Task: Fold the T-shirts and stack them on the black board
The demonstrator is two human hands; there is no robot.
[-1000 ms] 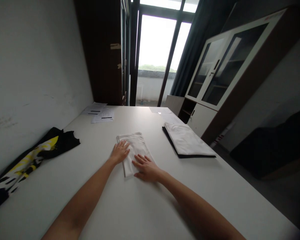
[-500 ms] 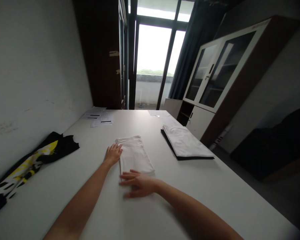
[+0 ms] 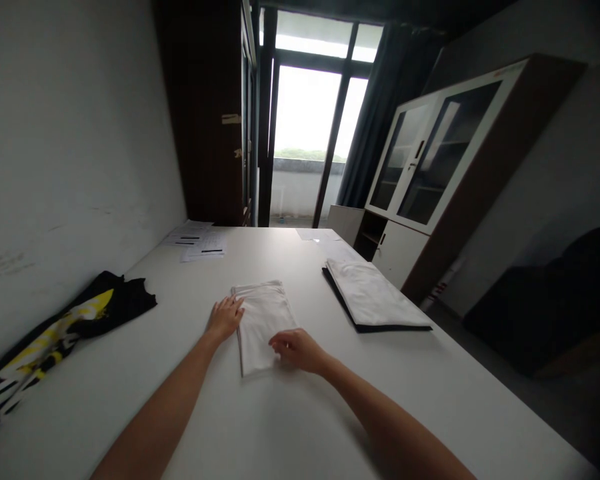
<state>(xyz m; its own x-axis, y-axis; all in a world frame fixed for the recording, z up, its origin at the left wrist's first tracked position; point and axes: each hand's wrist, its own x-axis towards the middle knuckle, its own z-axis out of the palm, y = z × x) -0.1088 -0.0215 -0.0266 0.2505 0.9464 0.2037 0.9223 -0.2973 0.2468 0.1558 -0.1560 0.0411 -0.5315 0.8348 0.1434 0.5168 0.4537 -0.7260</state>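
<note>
A folded white garment (image 3: 260, 323) lies flat on the white table in front of me. My left hand (image 3: 225, 317) rests along its left edge, with the fingertips on the fabric and the fingers stretched out. Over the garment's near right part is my right hand (image 3: 296, 348), its fingers curled together. No fabric is seen lifted between those fingers. The garment's right edge and near right corner are partly hidden behind this hand.
To the right lies a folded white garment (image 3: 375, 293) on top of a black one (image 3: 393, 328). A black garment with a yellow and white print (image 3: 105, 307) is by the wall. Papers (image 3: 203, 248) lie at the far left; a glass-door cabinet (image 3: 430, 160) stands at right.
My right hand has moved up and to the right from the garment's near edge, and its spread fingers have curled in. My left hand stays in place. The view has tilted slightly upward.
</note>
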